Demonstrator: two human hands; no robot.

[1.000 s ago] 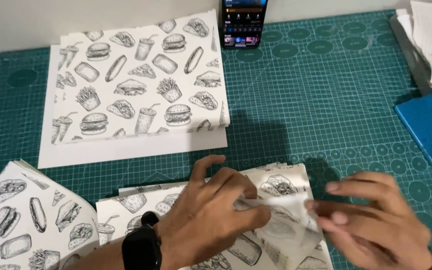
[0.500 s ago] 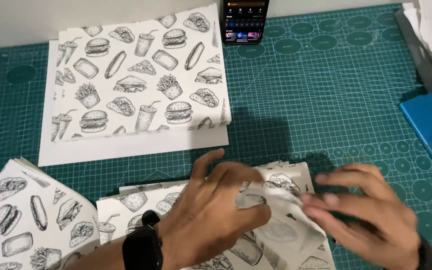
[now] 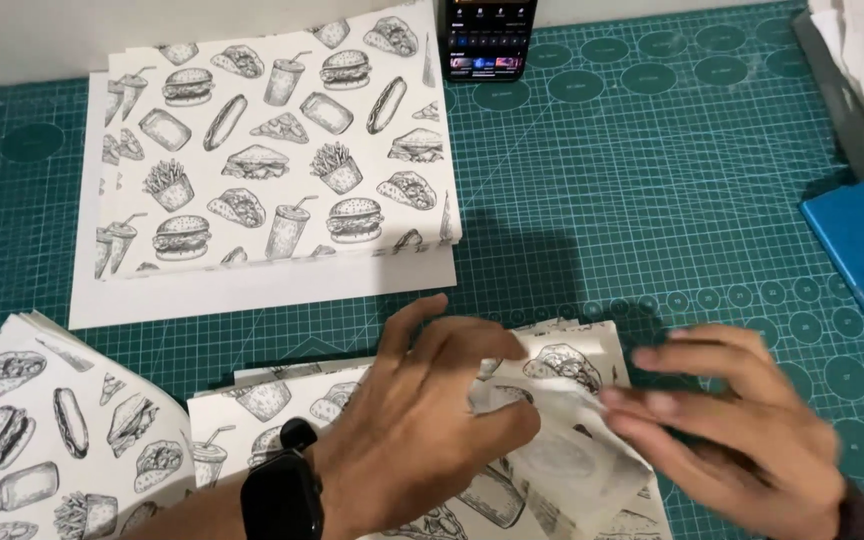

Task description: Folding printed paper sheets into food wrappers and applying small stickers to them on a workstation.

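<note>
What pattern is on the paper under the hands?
Black-and-white fast-food drawings on the paper; head view.
</note>
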